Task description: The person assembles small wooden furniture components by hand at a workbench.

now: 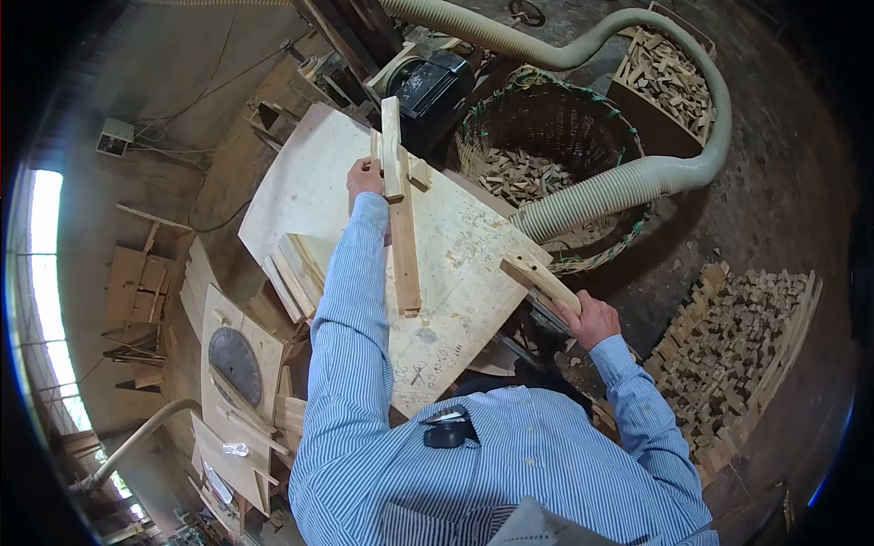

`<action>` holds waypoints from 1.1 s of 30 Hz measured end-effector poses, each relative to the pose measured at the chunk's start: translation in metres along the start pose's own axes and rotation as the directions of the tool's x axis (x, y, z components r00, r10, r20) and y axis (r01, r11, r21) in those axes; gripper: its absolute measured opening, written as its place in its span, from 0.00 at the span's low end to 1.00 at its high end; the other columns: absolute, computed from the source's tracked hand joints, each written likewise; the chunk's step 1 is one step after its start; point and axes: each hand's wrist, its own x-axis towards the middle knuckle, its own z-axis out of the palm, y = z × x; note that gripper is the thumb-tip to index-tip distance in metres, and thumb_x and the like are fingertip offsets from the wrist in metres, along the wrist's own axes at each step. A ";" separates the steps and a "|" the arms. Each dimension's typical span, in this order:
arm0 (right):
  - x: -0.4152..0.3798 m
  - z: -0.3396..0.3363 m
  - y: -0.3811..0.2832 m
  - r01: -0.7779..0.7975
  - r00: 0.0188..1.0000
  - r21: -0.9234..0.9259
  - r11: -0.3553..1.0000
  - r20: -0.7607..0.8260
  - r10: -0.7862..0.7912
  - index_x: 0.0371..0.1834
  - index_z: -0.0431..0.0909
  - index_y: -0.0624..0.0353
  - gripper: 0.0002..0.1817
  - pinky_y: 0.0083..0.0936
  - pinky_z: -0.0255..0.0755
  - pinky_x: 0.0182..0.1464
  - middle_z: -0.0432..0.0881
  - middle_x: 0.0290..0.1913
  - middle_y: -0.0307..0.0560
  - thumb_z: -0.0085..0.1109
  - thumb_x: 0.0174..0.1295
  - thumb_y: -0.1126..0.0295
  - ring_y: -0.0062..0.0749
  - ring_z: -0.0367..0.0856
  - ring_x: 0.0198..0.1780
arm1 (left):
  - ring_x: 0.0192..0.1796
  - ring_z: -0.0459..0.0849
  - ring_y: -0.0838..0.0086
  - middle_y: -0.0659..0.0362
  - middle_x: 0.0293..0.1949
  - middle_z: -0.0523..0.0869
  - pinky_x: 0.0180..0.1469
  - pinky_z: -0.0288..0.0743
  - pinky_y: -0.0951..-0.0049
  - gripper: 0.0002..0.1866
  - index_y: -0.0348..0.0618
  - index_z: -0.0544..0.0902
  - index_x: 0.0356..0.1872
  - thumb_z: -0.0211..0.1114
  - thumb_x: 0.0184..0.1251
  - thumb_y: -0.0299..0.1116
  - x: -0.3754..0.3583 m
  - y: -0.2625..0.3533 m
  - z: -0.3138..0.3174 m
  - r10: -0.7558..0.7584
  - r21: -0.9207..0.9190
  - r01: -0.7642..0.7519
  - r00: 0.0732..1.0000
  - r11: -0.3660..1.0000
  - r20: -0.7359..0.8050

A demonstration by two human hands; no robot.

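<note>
At the far part of the pale worktable (314, 173), my left hand (364, 176) has its fingers bent against a small upright wooden block (375, 144). Right beside it is a longer wooden bar (392, 146), which lies over a long wooden strip (405, 264) on the tabletop. A small wooden piece (420, 173) is on the bar's other side. My right hand (596, 320) is wrapped round the end of a wooden stick (544, 280) with dark holes, at the table's right edge. The fingertips of both hands are partly hidden.
Several boards (296, 268) lie at the table's left edge. Behind the table are a dark motor (437, 86) and a wicker basket (473, 123) of offcuts. A ribbed hose (592, 196) curves over it. Stacked wood pieces (742, 355) stand to the right, a round disc (235, 364) to the left.
</note>
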 end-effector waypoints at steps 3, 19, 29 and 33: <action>-0.001 -0.004 -0.003 -0.004 1.000 0.000 1.000 0.008 0.004 0.39 0.79 0.59 0.30 0.53 0.82 0.42 0.89 0.35 0.61 0.59 0.74 0.38 0.59 0.90 0.38 | 0.40 0.93 0.64 0.50 0.40 0.94 0.49 0.87 0.65 0.17 0.38 0.90 0.53 0.75 0.68 0.37 -0.007 -0.002 -0.005 0.004 -0.150 0.000 1.000 0.989 0.025; -0.007 -0.025 -0.019 -0.051 0.999 0.010 0.999 0.016 0.051 0.41 0.81 0.60 0.29 0.51 0.83 0.42 0.89 0.33 0.63 0.60 0.73 0.39 0.60 0.90 0.37 | 0.55 0.87 0.52 0.46 0.50 0.88 0.60 0.80 0.55 0.18 0.37 0.88 0.53 0.74 0.67 0.35 -0.012 -0.031 -0.034 0.106 0.191 -0.113 0.993 0.975 0.047; -0.005 -0.027 -0.019 -0.030 0.999 -0.018 0.999 0.012 0.030 0.39 0.80 0.60 0.28 0.50 0.83 0.41 0.88 0.30 0.62 0.62 0.73 0.40 0.59 0.89 0.33 | 0.26 0.86 0.77 0.56 0.31 0.91 0.26 0.82 0.71 0.11 0.33 0.90 0.42 0.75 0.72 0.33 0.020 -0.013 0.005 -0.181 -0.255 0.235 0.959 0.938 0.217; -0.005 -0.026 -0.021 -0.025 1.000 0.022 0.999 0.008 0.024 0.39 0.80 0.60 0.28 0.50 0.83 0.39 0.88 0.30 0.62 0.62 0.73 0.41 0.59 0.89 0.32 | 0.27 0.89 0.75 0.55 0.32 0.93 0.29 0.85 0.71 0.10 0.34 0.91 0.40 0.75 0.71 0.33 0.027 -0.016 0.007 -0.235 -0.254 0.294 0.942 0.921 0.239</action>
